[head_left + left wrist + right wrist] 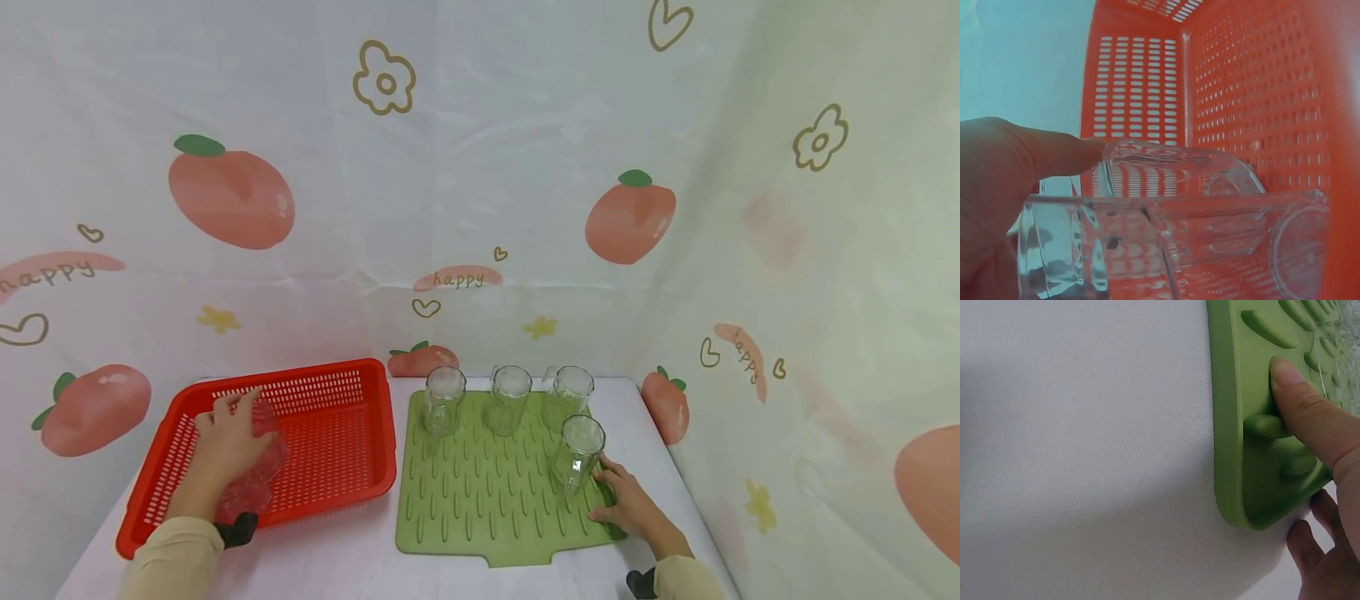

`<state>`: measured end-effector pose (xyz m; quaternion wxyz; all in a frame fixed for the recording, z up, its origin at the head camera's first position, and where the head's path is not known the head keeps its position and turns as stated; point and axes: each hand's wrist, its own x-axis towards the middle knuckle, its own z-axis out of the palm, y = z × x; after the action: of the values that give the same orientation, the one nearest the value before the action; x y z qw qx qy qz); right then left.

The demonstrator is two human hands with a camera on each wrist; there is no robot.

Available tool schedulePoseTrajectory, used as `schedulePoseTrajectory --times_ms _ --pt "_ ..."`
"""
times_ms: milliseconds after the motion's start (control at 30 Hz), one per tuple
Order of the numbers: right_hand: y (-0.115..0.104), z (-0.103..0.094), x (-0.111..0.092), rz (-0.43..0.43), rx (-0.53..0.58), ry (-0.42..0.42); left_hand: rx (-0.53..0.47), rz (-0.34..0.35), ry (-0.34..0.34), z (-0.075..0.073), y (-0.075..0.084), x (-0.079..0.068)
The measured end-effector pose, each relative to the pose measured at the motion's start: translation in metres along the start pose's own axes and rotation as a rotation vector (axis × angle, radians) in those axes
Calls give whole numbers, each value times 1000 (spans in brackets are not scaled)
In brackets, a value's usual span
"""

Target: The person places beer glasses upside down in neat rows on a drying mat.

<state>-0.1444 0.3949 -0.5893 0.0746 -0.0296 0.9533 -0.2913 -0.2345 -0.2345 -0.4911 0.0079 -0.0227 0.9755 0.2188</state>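
Observation:
In the red basket, my left hand (231, 442) reaches down and grips a clear glass mug (270, 450). The left wrist view shows the thumb (1079, 153) at the rim of a glass mug (1166, 153), with another mug (1210, 219) lying on its side in front; the other fingers are partly hidden behind glass. My right hand (633, 504) holds the near right edge of the green drying mat (480, 500), thumb (1300, 400) on top and fingers along its side. Close by that hand, a glass mug (579, 454) stands on the mat.
Along the mat's far side stand three more glass mugs: one at left (446, 404), one in the middle (511, 400) and one at right (570, 396). The perforated basket (378, 442) sits left of the mat. A printed curtain (465, 167) hangs behind the white table (330, 554).

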Motion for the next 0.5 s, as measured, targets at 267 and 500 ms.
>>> schedulePoseTrajectory --times_ms 267,500 --pt "-3 1 1 -1 4 -3 14 -16 -40 0 1 5" --pt "-2 0 0 -3 4 4 31 19 -9 8 0 8"
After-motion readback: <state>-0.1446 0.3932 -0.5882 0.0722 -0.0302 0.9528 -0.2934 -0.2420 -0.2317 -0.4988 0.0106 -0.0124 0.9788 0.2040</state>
